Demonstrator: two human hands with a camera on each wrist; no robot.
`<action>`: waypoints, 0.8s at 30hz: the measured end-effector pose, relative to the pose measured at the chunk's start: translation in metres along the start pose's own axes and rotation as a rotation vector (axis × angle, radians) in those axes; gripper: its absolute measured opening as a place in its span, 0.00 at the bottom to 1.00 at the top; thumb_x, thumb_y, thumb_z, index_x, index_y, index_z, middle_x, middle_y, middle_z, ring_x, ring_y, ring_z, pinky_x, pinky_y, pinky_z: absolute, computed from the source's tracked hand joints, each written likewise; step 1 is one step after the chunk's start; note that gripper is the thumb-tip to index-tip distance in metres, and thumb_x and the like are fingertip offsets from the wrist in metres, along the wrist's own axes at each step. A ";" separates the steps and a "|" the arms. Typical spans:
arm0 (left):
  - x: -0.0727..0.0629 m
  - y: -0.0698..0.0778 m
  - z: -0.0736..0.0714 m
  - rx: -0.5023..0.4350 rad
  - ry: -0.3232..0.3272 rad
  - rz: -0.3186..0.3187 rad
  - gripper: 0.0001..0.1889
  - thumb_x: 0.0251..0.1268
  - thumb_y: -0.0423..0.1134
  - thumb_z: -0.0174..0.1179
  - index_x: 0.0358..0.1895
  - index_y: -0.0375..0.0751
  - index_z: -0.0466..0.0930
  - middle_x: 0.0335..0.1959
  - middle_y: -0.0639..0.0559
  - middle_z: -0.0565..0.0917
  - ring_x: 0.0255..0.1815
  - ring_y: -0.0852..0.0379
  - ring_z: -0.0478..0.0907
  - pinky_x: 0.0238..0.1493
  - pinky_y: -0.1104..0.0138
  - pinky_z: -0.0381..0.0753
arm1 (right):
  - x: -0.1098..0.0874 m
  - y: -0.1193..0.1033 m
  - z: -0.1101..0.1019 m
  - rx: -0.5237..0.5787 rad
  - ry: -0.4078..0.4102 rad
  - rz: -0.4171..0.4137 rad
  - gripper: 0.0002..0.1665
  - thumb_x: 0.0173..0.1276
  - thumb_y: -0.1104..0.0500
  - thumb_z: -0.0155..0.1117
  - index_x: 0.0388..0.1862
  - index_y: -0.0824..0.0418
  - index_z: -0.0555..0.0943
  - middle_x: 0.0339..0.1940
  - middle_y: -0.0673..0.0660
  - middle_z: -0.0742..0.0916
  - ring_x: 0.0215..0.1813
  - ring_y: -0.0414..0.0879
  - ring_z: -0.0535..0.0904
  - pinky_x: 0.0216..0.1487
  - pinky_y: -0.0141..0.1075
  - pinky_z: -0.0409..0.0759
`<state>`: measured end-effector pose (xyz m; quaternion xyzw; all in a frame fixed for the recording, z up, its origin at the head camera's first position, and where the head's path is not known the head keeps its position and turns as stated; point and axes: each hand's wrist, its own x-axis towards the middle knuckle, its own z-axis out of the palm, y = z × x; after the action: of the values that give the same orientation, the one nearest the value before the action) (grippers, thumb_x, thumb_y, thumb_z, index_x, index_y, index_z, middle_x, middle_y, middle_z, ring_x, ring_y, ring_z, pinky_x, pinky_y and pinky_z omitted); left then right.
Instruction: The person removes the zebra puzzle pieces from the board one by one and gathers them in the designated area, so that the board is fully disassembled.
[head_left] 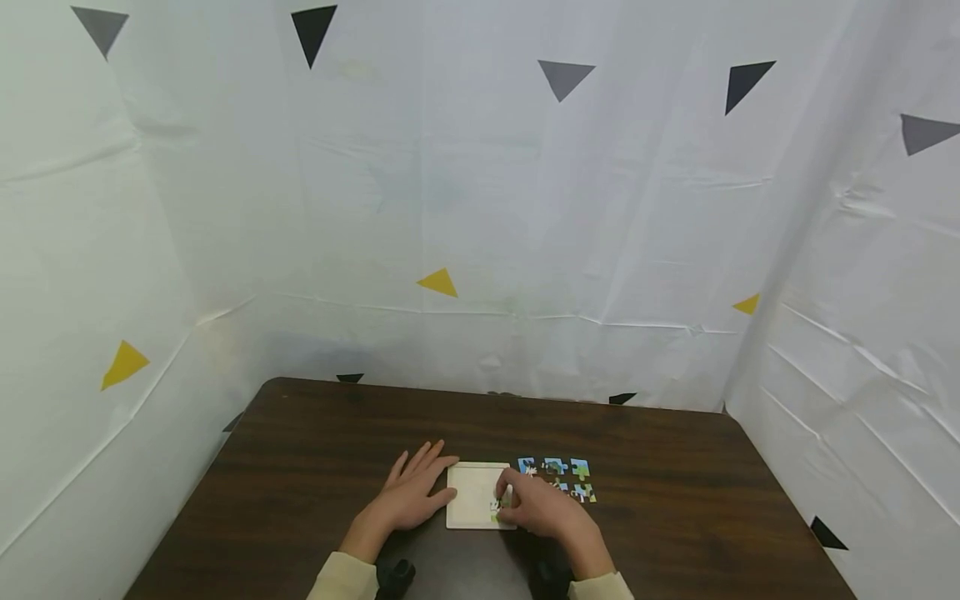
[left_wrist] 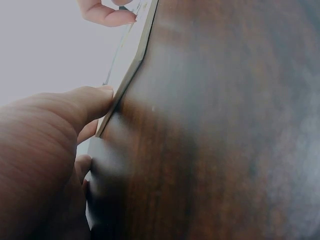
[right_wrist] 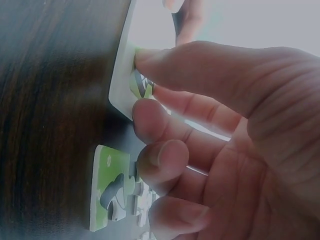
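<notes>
A shallow cream puzzle tray [head_left: 470, 495] lies on the table in front of me. My left hand [head_left: 408, 498] rests at its left side, fingers stretched out, thumb against the edge; the thumb [left_wrist: 92, 102] presses the tray's rim [left_wrist: 131, 67] in the left wrist view. Over the tray's near right corner, my right hand [head_left: 546, 507] pinches a green puzzle piece [right_wrist: 142, 86] between thumb and fingers. The piece sits right at the tray's surface, partly hidden by those fingers. The other right fingers curl loosely beside the tray.
Several loose jigsaw pieces [head_left: 581, 469] lie to the right of the tray, some hidden behind my right hand. One green piece [right_wrist: 102, 212] is close below the right fingers. White sheeting [head_left: 480, 208] with printed triangles surrounds the dark wooden table [head_left: 675, 500].
</notes>
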<state>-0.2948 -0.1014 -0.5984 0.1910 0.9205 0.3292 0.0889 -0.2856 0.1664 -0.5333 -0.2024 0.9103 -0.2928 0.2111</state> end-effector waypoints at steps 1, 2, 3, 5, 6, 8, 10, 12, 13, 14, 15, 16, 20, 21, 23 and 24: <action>0.000 0.000 0.000 0.002 0.000 -0.001 0.31 0.84 0.55 0.57 0.83 0.53 0.67 0.90 0.42 0.54 0.92 0.38 0.46 0.86 0.32 0.36 | 0.000 0.000 0.000 -0.006 0.001 -0.002 0.12 0.75 0.60 0.73 0.51 0.58 0.79 0.27 0.51 0.81 0.25 0.44 0.73 0.26 0.37 0.70; 0.000 0.000 0.000 0.004 0.001 -0.001 0.31 0.84 0.55 0.57 0.83 0.52 0.67 0.90 0.42 0.54 0.92 0.38 0.47 0.86 0.32 0.36 | 0.000 0.000 0.000 -0.010 0.003 -0.004 0.12 0.75 0.60 0.73 0.51 0.58 0.78 0.27 0.51 0.81 0.25 0.44 0.73 0.26 0.37 0.69; 0.000 0.000 0.000 0.004 0.001 -0.002 0.31 0.84 0.55 0.57 0.83 0.52 0.67 0.90 0.42 0.54 0.92 0.38 0.47 0.86 0.32 0.36 | 0.000 0.000 0.000 -0.016 0.005 -0.005 0.13 0.75 0.60 0.73 0.51 0.58 0.78 0.27 0.51 0.81 0.25 0.44 0.72 0.26 0.36 0.69; 0.001 0.000 0.000 0.003 0.001 -0.003 0.31 0.84 0.55 0.57 0.83 0.53 0.67 0.90 0.42 0.54 0.92 0.38 0.47 0.86 0.32 0.37 | 0.000 -0.001 0.000 -0.021 0.007 -0.005 0.13 0.75 0.60 0.73 0.51 0.57 0.78 0.27 0.51 0.80 0.26 0.43 0.72 0.27 0.36 0.68; 0.001 0.000 0.000 0.003 0.000 -0.004 0.31 0.84 0.55 0.57 0.83 0.53 0.67 0.90 0.42 0.54 0.92 0.38 0.47 0.86 0.32 0.37 | 0.000 -0.001 0.000 -0.023 0.007 -0.004 0.13 0.75 0.60 0.73 0.51 0.57 0.77 0.27 0.51 0.80 0.26 0.43 0.72 0.27 0.36 0.68; 0.001 0.000 0.000 0.000 -0.002 -0.007 0.31 0.84 0.55 0.57 0.83 0.53 0.67 0.90 0.42 0.54 0.92 0.38 0.47 0.86 0.32 0.37 | -0.001 -0.002 0.000 -0.023 0.008 -0.004 0.14 0.74 0.60 0.73 0.51 0.57 0.77 0.27 0.51 0.80 0.26 0.43 0.72 0.27 0.36 0.68; 0.001 0.000 0.000 -0.001 -0.004 -0.010 0.31 0.84 0.55 0.57 0.83 0.53 0.67 0.90 0.42 0.54 0.92 0.38 0.47 0.86 0.32 0.37 | -0.002 -0.003 0.000 -0.020 0.006 -0.003 0.14 0.74 0.60 0.73 0.51 0.57 0.76 0.27 0.51 0.81 0.26 0.44 0.72 0.27 0.36 0.68; 0.000 0.000 0.001 0.000 -0.005 -0.011 0.31 0.84 0.55 0.57 0.83 0.53 0.67 0.90 0.42 0.54 0.92 0.38 0.47 0.86 0.32 0.37 | -0.003 -0.004 0.000 -0.018 0.004 -0.003 0.14 0.74 0.60 0.73 0.51 0.57 0.76 0.27 0.51 0.81 0.26 0.44 0.72 0.27 0.37 0.68; 0.001 0.000 0.001 0.000 -0.005 -0.011 0.31 0.84 0.55 0.57 0.83 0.53 0.67 0.90 0.42 0.54 0.92 0.38 0.47 0.86 0.32 0.37 | -0.003 -0.004 0.000 -0.016 0.004 -0.003 0.14 0.75 0.60 0.73 0.51 0.57 0.76 0.27 0.51 0.81 0.26 0.44 0.72 0.27 0.37 0.68; 0.001 0.000 0.001 0.003 -0.005 -0.012 0.31 0.84 0.55 0.57 0.83 0.53 0.67 0.90 0.42 0.54 0.92 0.38 0.47 0.86 0.32 0.37 | -0.003 -0.004 0.000 -0.016 0.005 -0.004 0.14 0.75 0.61 0.72 0.51 0.57 0.75 0.27 0.51 0.81 0.26 0.44 0.72 0.27 0.37 0.68; 0.001 0.000 0.001 0.004 -0.005 -0.012 0.31 0.84 0.55 0.57 0.83 0.53 0.67 0.90 0.42 0.54 0.92 0.38 0.47 0.86 0.32 0.37 | -0.003 -0.005 0.000 -0.017 0.006 -0.005 0.14 0.74 0.61 0.72 0.51 0.57 0.75 0.27 0.51 0.81 0.26 0.44 0.72 0.27 0.36 0.68; 0.000 0.000 0.001 0.005 -0.005 -0.011 0.31 0.84 0.55 0.57 0.83 0.53 0.67 0.90 0.42 0.54 0.92 0.38 0.47 0.86 0.32 0.37 | -0.004 -0.005 0.000 -0.019 0.008 -0.007 0.14 0.74 0.61 0.72 0.51 0.57 0.75 0.27 0.51 0.81 0.26 0.43 0.72 0.27 0.36 0.68; 0.000 0.001 0.000 0.006 0.000 -0.010 0.31 0.84 0.56 0.57 0.82 0.53 0.67 0.90 0.42 0.55 0.91 0.38 0.47 0.86 0.32 0.37 | -0.004 -0.005 -0.001 -0.032 0.020 -0.017 0.15 0.74 0.61 0.73 0.50 0.57 0.75 0.26 0.50 0.80 0.25 0.43 0.72 0.27 0.36 0.68; 0.000 0.001 0.000 0.006 0.001 -0.011 0.31 0.84 0.56 0.57 0.82 0.53 0.68 0.90 0.42 0.55 0.91 0.38 0.47 0.86 0.32 0.38 | -0.003 -0.006 -0.001 -0.035 0.020 -0.018 0.15 0.74 0.61 0.73 0.50 0.57 0.75 0.26 0.50 0.80 0.25 0.43 0.72 0.26 0.36 0.68; 0.000 0.001 0.000 0.008 0.001 -0.012 0.31 0.84 0.56 0.57 0.82 0.53 0.68 0.90 0.42 0.55 0.91 0.38 0.48 0.86 0.32 0.38 | -0.003 -0.006 -0.001 -0.035 0.019 -0.017 0.15 0.74 0.61 0.73 0.50 0.57 0.75 0.26 0.50 0.80 0.24 0.43 0.72 0.26 0.36 0.68; 0.000 0.001 0.000 0.009 0.000 -0.013 0.31 0.84 0.56 0.57 0.82 0.53 0.68 0.90 0.43 0.54 0.92 0.38 0.47 0.86 0.33 0.38 | -0.003 -0.005 0.000 -0.033 0.018 -0.016 0.15 0.74 0.61 0.73 0.50 0.57 0.75 0.26 0.50 0.80 0.24 0.43 0.72 0.26 0.36 0.68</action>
<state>-0.2946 -0.1004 -0.5979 0.1853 0.9231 0.3246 0.0905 -0.2822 0.1639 -0.5290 -0.2103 0.9153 -0.2811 0.1974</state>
